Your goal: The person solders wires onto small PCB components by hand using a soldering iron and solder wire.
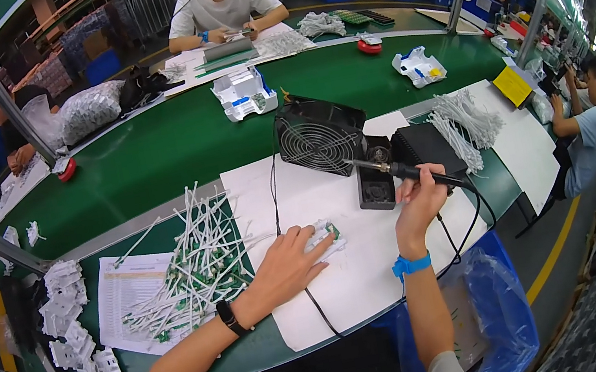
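My left hand [290, 268] holds a small white plastic housing with a green circuit board [333, 232] against the white work sheet [376, 268]. Its fingers lie around and over the piece and partly hide it. In my right hand [422, 200] is a soldering iron [408, 170], gripped by its black handle. The metal tip points left, over the black iron stand [378, 194] and apart from the housing. Left of my left hand lies a heap of white wires with green ends [196, 264].
A black fan [317, 137] stands behind the sheet, beside a black box [425, 146]. White wires [467, 126] lie farther right. White plastic housings [66, 306] are piled at far left, near a printed paper [125, 292]. Across the green belt [167, 121] sits a person [224, 4].
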Demonstrator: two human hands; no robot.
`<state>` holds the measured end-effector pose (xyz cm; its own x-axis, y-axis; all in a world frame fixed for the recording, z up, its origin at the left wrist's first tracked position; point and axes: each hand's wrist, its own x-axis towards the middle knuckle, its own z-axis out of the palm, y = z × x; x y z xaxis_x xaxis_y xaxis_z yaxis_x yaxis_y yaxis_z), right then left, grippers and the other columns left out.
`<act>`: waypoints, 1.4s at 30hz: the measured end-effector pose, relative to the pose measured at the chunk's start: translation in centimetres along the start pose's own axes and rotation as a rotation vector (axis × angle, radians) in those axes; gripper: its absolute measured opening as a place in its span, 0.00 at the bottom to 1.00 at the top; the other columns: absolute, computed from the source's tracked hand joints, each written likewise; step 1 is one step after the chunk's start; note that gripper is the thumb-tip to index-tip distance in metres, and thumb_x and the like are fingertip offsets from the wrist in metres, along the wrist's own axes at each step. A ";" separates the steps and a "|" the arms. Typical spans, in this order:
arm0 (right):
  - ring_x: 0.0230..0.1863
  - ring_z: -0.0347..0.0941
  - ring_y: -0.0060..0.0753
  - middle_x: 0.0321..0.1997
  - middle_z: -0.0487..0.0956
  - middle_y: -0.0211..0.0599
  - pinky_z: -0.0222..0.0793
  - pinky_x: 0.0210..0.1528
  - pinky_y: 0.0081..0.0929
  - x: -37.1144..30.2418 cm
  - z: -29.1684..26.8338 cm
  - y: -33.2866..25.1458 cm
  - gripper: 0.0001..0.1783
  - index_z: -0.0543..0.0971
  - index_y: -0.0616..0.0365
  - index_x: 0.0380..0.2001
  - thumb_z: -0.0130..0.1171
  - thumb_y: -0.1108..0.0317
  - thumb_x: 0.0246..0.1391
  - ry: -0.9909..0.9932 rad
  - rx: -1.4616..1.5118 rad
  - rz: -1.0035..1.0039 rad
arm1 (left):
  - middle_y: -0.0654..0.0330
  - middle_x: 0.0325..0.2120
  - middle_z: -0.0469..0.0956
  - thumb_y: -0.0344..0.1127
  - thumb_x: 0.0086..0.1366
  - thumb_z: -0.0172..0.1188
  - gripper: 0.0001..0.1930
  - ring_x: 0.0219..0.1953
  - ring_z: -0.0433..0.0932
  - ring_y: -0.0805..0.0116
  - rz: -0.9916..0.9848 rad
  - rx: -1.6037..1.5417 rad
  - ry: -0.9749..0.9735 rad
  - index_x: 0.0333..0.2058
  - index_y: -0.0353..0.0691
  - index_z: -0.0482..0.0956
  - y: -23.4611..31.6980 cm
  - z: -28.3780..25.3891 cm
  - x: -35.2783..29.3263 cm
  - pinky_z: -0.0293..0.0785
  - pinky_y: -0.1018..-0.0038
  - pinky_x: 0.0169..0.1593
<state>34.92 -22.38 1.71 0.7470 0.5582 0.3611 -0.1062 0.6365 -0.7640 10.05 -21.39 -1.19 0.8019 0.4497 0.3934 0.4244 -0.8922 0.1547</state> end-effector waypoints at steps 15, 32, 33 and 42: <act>0.26 0.58 0.20 0.25 0.64 0.29 0.52 0.28 0.20 -2.2 -1.0 0.8 0.07 0.67 0.58 0.27 0.53 0.71 0.57 -0.355 -0.383 -0.256 | 0.53 0.48 0.71 0.37 0.57 0.69 0.28 0.44 0.70 0.57 -0.027 -0.064 -0.090 0.57 0.45 0.76 -1.0 -1.3 0.2 0.75 0.67 0.45; 0.16 0.58 0.19 0.17 0.67 0.29 0.52 0.19 0.20 -2.8 -1.3 2.0 0.07 0.69 0.59 0.25 0.58 0.73 0.51 -0.606 -0.467 -0.323 | 0.53 0.47 0.71 0.32 0.57 0.68 0.24 0.44 0.71 0.59 -0.068 -0.121 -0.064 0.54 0.42 0.79 -0.7 -1.6 0.0 0.74 0.68 0.47; 0.16 0.58 0.19 0.17 0.67 0.29 0.52 0.19 0.20 -2.9 -1.4 2.0 0.07 0.69 0.59 0.25 0.58 0.73 0.51 -0.608 -0.469 -0.322 | 0.53 0.47 0.71 0.32 0.57 0.68 0.24 0.45 0.71 0.59 -0.070 -0.122 -0.063 0.54 0.42 0.79 -0.7 -1.6 0.0 0.74 0.68 0.47; 0.16 0.58 0.20 0.17 0.67 0.30 0.51 0.19 0.21 -3.0 -1.5 2.1 0.07 0.69 0.59 0.26 0.58 0.73 0.52 -0.605 -0.489 -0.307 | 0.53 0.47 0.71 0.32 0.56 0.69 0.24 0.45 0.71 0.59 -0.063 -0.132 -0.041 0.54 0.42 0.79 -0.8 -1.4 -0.3 0.73 0.69 0.48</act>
<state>33.45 -23.50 -1.77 0.2001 0.6760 0.7092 0.4452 0.5821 -0.6805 8.87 -20.84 -0.14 0.7931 0.5036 0.3426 0.4172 -0.8589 0.2969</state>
